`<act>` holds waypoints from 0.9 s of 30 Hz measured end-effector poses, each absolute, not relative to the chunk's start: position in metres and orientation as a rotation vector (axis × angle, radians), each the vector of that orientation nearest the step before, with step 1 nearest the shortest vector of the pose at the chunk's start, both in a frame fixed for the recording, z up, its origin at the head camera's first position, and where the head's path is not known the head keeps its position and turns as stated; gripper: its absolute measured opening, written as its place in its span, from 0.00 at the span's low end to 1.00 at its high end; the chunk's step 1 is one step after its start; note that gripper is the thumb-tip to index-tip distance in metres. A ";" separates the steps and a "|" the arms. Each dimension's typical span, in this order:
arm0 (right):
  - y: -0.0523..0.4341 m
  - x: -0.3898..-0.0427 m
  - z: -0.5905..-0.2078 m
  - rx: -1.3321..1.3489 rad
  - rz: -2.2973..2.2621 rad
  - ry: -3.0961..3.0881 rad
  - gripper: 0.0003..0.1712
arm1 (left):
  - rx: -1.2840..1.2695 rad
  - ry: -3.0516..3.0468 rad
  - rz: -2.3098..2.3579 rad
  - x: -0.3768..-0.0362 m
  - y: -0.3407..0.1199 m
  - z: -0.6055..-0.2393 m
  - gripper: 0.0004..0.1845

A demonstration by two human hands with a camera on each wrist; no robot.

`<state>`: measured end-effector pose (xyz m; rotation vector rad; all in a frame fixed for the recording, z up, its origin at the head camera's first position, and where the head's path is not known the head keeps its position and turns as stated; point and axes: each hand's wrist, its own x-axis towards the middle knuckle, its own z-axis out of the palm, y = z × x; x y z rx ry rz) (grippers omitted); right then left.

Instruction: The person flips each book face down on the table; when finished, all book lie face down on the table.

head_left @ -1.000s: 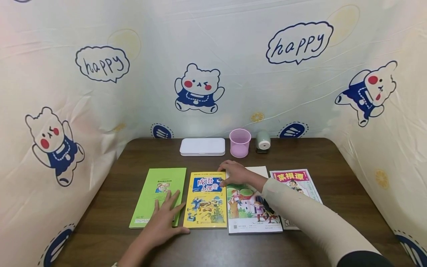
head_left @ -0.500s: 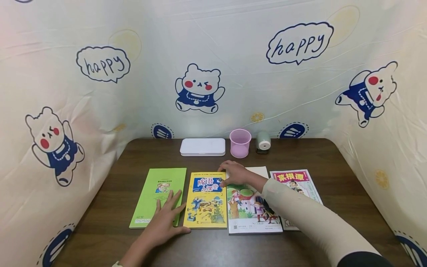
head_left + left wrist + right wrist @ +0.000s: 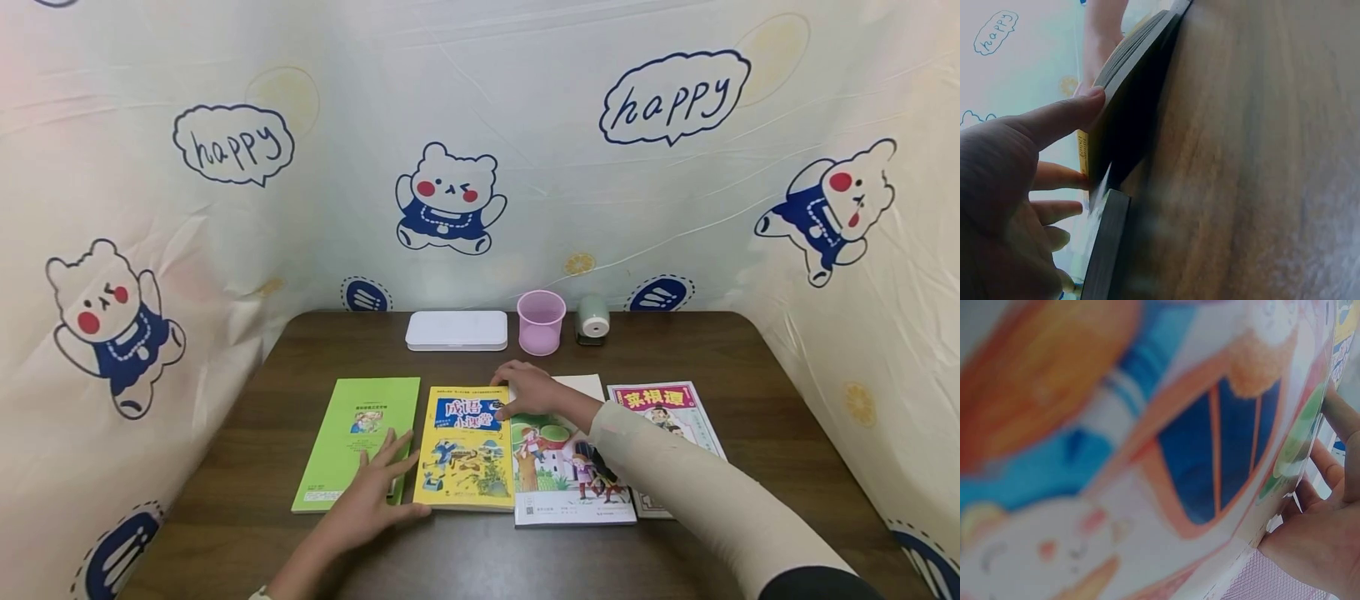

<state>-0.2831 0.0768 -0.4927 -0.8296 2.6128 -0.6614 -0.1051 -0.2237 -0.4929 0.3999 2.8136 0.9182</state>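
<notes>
Yellow idiom paperback (image 3: 467,454), cover up, second from the 9 o'clock end in a row of four books on the dark wood-grain table (image 3: 465,562); near edge raised, with a dark gap beneath in the left wrist view. Just beside, at 9 o'clock, lime-green book (image 3: 330,454); at 3 o'clock, illustrated children's book (image 3: 562,454), then pink-titled book (image 3: 671,408). Well apart at 12 o'clock, white flat case (image 3: 456,329); toward 1 o'clock, pink cup (image 3: 540,327) and pale-green pencil sharpener (image 3: 593,317).

Left hand (image 3: 369,500) at 7 o'clock: thumb and index finger set wide, holding the near-left corner between them, other fingers fanned over the lime-green book. Right hand (image 3: 534,393) at 1 o'clock: thumb and fingertips holding the far-right corner more narrowly. Firmness of either grip: cannot tell.

Held only by opposite corners, so likely to sag or twist in a lift, with soft covers probably bending. Could slip off the left thumb, set against the page edges, and flop down or fan open. Could knock the lime-green book askew through those fanned fingers. Might also shift the illustrated children's book by dragging the right sleeve (image 3: 675,467), crossing above it.
</notes>
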 end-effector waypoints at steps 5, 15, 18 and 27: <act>0.077 -0.282 -0.493 -0.838 -0.676 2.610 0.36 | 0.359 2.781 0.978 -0.104 -0.221 -0.489 0.51; 0.077 -0.283 -0.496 -0.865 -0.674 2.615 0.35 | 0.298 2.716 1.171 -0.100 -0.213 -0.481 0.49; 0.078 -0.283 -0.497 -0.875 -0.665 2.615 0.35 | 0.269 2.696 1.240 -0.099 -0.210 -0.480 0.48; 0.078 -0.281 -0.496 -0.871 -0.668 2.601 0.35 | 0.201 2.576 1.504 -0.097 -0.202 -0.481 0.47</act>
